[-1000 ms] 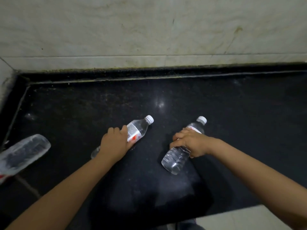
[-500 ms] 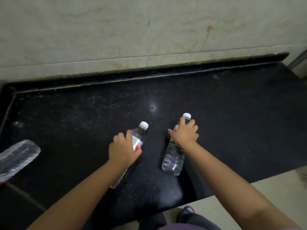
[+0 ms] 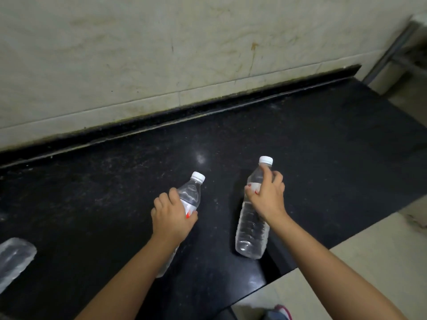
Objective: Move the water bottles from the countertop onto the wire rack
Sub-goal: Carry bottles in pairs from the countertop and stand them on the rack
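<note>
Two clear water bottles with white caps are over the black countertop. My left hand grips the left bottle around its labelled middle; its lower part is hidden behind my wrist. My right hand grips the right bottle near its shoulder, cap pointing up and away, base hanging toward me above the counter. A third clear bottle lies at the left edge of the view, partly cut off.
A stained pale wall backs the counter. A grey metal frame shows at the top right, past the counter's end. Pale floor lies to the right and a shoe shows at the bottom.
Both bottles have turned from lying slanted to caps pointing away, and the right one has come up off the counter. The view has swung to the right, bringing the counter's end and metal frame in.
</note>
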The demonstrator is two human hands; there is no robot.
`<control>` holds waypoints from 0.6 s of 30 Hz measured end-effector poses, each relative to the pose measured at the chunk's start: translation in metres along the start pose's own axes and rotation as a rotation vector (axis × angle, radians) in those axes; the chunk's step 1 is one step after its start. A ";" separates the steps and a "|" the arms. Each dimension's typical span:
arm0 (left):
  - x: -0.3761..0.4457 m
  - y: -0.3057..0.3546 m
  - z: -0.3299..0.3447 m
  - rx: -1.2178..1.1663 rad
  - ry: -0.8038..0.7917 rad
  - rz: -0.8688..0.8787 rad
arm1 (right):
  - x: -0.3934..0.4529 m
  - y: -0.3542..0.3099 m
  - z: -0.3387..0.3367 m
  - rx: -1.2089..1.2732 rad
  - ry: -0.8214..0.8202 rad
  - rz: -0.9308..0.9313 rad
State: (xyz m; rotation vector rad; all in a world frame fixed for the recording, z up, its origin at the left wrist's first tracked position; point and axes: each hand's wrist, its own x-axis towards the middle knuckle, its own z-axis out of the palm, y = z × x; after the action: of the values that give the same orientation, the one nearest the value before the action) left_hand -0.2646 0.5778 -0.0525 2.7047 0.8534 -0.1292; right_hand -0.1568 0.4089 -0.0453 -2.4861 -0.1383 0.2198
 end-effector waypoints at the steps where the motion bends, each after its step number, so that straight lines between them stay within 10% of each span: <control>1: -0.002 0.011 -0.004 -0.031 0.039 0.026 | -0.003 0.006 -0.010 0.001 0.047 -0.056; 10: -0.017 0.206 -0.037 -0.344 0.387 0.420 | 0.011 0.104 -0.150 0.042 0.677 -0.536; 18: -0.084 0.435 -0.037 -0.558 0.573 0.597 | 0.020 0.231 -0.323 -0.057 0.859 -0.662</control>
State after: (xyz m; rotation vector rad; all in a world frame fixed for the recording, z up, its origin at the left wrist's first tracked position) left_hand -0.0845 0.2047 0.1095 2.3284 0.1177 0.9009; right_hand -0.0647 0.0384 0.0671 -2.2230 -0.5749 -1.1062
